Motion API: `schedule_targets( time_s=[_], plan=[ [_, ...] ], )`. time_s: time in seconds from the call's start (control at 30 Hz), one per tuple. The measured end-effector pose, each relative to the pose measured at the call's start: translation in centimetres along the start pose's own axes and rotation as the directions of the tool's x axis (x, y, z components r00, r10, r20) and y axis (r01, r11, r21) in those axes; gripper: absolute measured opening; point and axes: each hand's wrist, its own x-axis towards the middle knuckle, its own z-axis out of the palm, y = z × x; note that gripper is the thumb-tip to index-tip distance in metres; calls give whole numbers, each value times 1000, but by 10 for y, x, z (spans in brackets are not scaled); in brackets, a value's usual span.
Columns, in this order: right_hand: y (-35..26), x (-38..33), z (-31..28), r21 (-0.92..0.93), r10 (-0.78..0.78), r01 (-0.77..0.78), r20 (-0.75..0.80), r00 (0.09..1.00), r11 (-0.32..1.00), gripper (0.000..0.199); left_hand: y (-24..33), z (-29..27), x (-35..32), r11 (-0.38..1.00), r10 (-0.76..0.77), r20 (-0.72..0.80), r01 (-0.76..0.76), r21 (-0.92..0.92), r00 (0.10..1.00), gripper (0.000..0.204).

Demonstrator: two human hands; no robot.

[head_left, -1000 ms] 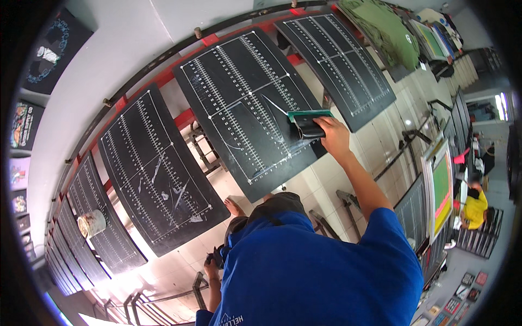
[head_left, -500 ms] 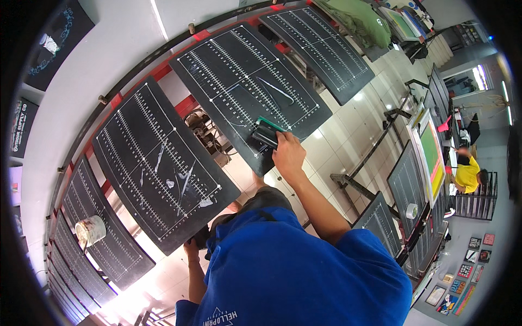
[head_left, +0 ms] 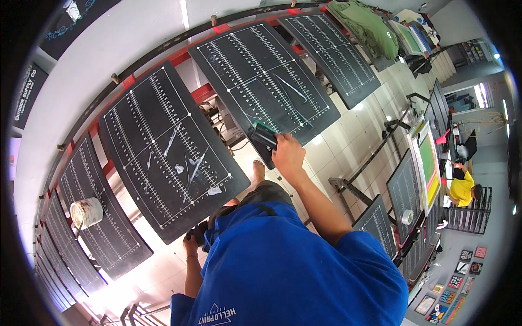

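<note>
My right hand (head_left: 290,156) is closed round the dark handle of a squeegee (head_left: 265,134) with a green blade edge. The squeegee is at the near end of a black printing pallet (head_left: 247,96) with white ruler markings; whether its blade touches the surface I cannot tell. A thin whitish strip (head_left: 292,88) lies on that pallet. My left hand (head_left: 191,243) hangs low by my hip, fingers curled at a dark object (head_left: 201,233) whose kind is unclear. Beside it, a second marked pallet (head_left: 163,136) bears whitish smears and scraps (head_left: 179,169).
More black pallets (head_left: 331,57) follow in a curved row on red supports. A smeared white tub (head_left: 87,212) stands on a left one. A green garment (head_left: 370,30) lies at the far right. Framed screens (head_left: 428,163) and a person in yellow (head_left: 463,187) are to the right.
The pallets and tub have shifted within the picture as the view turned slightly. My right hand still holds the squeegee, now nearer the pallet's near edge. My left hand stays low.
</note>
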Motion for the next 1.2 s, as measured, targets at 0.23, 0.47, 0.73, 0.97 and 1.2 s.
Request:
schedule_targets(
  time_s=[0.23,0.47,0.73,0.97,1.2],
  plan=[
    [105,58,-27,-39,-115,114,-37,993,993,39,30,27,-20,998,42,-59,-45,-50,997,31],
    [127,9,-17,45,-440,438,87,894,898,48,2,76,-66,941,-114,-167,53,-333,979,36],
    [210,81,-45,96,-808,805,147,570,585,49,17,162,-155,965,-259,-299,230,-128,918,45],
    [124,106,1,163,-872,857,90,481,489,61,45,222,-217,962,-183,-373,87,-260,910,37],
    [40,211,21,183,-858,846,-21,513,501,57,47,245,-277,957,-223,-390,124,-263,893,33]
  ],
)
